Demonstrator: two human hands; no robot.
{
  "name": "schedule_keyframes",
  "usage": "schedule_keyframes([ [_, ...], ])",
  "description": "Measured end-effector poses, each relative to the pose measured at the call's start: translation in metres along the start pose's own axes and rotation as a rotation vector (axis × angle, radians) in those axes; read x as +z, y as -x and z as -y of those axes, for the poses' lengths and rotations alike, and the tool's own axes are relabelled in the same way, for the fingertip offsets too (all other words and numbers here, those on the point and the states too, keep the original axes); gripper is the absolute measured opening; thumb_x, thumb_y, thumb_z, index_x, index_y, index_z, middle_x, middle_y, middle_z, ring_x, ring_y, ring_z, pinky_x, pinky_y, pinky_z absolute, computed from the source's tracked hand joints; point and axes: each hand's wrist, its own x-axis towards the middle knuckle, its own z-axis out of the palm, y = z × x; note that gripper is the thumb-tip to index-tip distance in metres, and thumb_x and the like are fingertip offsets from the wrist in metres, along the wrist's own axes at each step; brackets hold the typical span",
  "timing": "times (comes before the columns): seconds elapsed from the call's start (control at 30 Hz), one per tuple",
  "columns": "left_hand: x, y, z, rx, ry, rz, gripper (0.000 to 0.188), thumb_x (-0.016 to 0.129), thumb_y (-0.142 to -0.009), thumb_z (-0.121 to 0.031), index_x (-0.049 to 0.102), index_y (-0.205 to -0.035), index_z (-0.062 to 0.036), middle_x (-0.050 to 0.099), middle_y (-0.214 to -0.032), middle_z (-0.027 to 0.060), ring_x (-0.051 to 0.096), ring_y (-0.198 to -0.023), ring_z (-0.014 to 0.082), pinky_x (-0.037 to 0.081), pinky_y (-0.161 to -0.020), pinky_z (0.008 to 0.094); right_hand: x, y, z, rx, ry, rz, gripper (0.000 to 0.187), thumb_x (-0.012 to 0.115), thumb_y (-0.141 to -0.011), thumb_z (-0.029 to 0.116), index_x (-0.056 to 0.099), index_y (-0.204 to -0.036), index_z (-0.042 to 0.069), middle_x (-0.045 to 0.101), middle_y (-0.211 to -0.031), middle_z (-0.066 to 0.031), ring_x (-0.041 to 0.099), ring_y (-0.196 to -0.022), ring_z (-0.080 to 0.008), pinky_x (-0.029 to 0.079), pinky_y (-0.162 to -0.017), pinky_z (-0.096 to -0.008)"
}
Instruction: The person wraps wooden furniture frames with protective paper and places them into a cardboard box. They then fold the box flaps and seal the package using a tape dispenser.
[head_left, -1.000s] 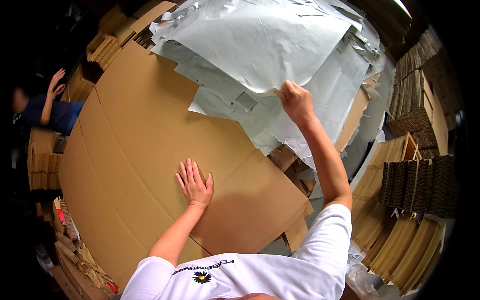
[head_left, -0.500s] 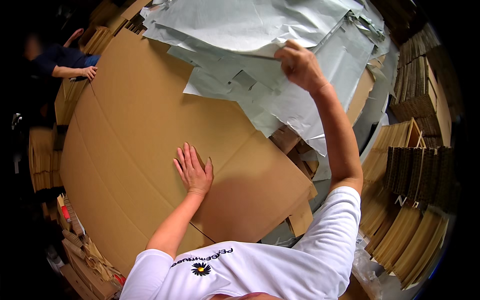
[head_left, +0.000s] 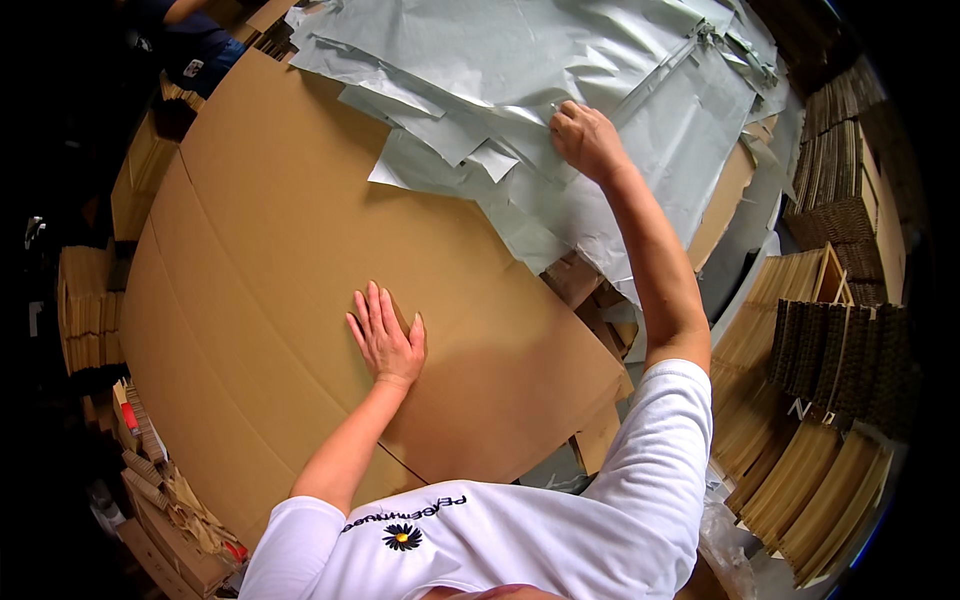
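A large sheet of brown cardboard (head_left: pixel 290 230) spreads out before me, creased along its left side. My left hand (head_left: pixel 386 335) lies flat on it, fingers spread and holding nothing. Farther off, a heap of thin silvery-grey sheets (head_left: pixel 470 60) with ragged edges overlaps the far right part of the cardboard. My right hand (head_left: pixel 584 138) is closed at the near edge of the top grey sheet, pinching it between thumb and fingers. The fingertips are partly hidden.
Stacks of flattened cardboard (head_left: pixel 840 360) stand to the right, with clear plastic film (head_left: pixel 725 545) low beside them. Brown boxes (head_left: pixel 575 277) show under the sheets. On the left are more cardboard stacks (head_left: pixel 90 300) and scraps. A co-worker (head_left: pixel 205 50) is at the far left.
My right hand has come down slightly, and the lifted edge of the grey sheet has dropped onto the heap. My left hand stays put. The co-worker has moved up toward the picture's edge.
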Motion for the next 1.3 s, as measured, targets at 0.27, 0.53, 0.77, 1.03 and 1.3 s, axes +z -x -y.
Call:
schedule_keyframes([
  [0.27, -0.002, 0.001, -0.002, -0.007, -0.003, 0.006, 0.071, 0.058, -0.091, -0.032, 0.032, -0.146, 0.0029, 0.025, -0.158, 0.0177, 0.018, -0.147, 0.0394, 0.013, -0.117, 0.0576, -0.036, -0.038, -0.016, 0.379, -0.521, 0.245, 0.018, 0.064, -0.075, 0.015, 0.074, -0.084, 0.003, 0.069, -0.074, -0.0111, 0.063, -0.067, -0.0192, 0.052, -0.07, -0.032],
  [0.53, 0.0, -0.001, -0.003, -0.007, 0.004, 0.001, 0.071, 0.059, -0.09, -0.033, 0.033, -0.146, 0.0028, 0.027, -0.157, 0.0173, 0.019, -0.147, 0.0386, 0.012, -0.118, 0.0567, -0.067, -0.08, -0.043, 0.489, -0.955, 0.296, 0.017, 0.067, -0.087, 0.016, 0.069, -0.093, 0.0, 0.056, -0.07, 0.0036, 0.049, -0.06, -0.0056, 0.041, -0.056, -0.0215],
  [0.77, -0.003, -0.001, -0.004, -0.041, 0.002, 0.027, 0.07, 0.058, -0.09, -0.033, 0.033, -0.146, 0.0026, 0.027, -0.157, 0.0172, 0.019, -0.147, 0.0392, 0.011, -0.118, 0.0565, -0.091, -0.082, -0.001, 0.194, -0.105, -0.633, 0.026, 0.068, -0.084, 0.027, 0.069, -0.1, 0.007, 0.067, -0.09, -0.009, 0.065, -0.078, -0.0216, 0.052, -0.07, -0.0367],
  [1.03, -0.002, 0.001, -0.003, -0.011, -0.014, 0.008, 0.07, 0.057, -0.091, -0.033, 0.033, -0.146, 0.0028, 0.025, -0.158, 0.0166, 0.019, -0.147, 0.0392, 0.013, -0.118, 0.0568, -0.022, -0.004, 0.034, 0.159, 0.234, 0.109, 0.037, 0.063, -0.086, 0.033, 0.066, -0.092, -0.004, 0.06, -0.112, -0.0223, 0.059, -0.103, -0.0351, 0.05, -0.088, -0.0443],
  [1.3, 0.001, 0.0, -0.001, -0.007, 0.001, -0.001, 0.069, 0.058, -0.091, -0.033, 0.034, -0.146, 0.003, 0.026, -0.158, 0.0169, 0.018, -0.147, 0.0393, 0.012, -0.118, 0.0569, -0.035, -0.039, -0.01, 0.274, -0.237, -0.031, 0.02, 0.056, -0.089, 0.012, 0.068, -0.105, 0.016, 0.068, -0.094, -0.0182, 0.067, -0.09, -0.0348, 0.052, -0.077, -0.0437],
])
